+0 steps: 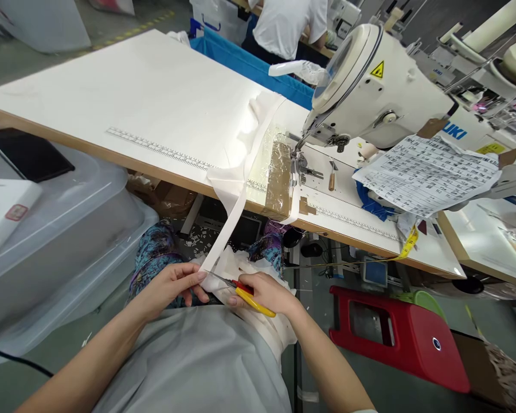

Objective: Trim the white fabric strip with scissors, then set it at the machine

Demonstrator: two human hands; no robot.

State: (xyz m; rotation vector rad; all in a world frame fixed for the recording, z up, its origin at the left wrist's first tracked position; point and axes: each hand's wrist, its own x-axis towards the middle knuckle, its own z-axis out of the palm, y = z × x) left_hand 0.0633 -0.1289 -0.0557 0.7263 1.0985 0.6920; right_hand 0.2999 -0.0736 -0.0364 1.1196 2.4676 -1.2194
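Over my lap, my left hand [176, 287] pinches the end of a white fabric strip [227, 229] between thumb and fingers. The strip runs up over the table edge onto the white tabletop. My right hand [262, 292] grips a pair of scissors [251, 299] with red and yellow handles. Their blades point left and lie at the strip, close to my left fingertips; whether they are parted I cannot tell. More white fabric [279, 332] is bunched on my lap, under my right hand. A sewing machine [378, 86] stands on the table beyond.
A phone [28, 154] and a white device [8, 212] lie on plastic bins [69, 229] at left. On the table are a paper sheet [425, 172], a small wooden-handled tool [331, 176] and a tape measure [408, 244]. A red stool [399, 338] is at right. A person [284, 28] sits beyond.
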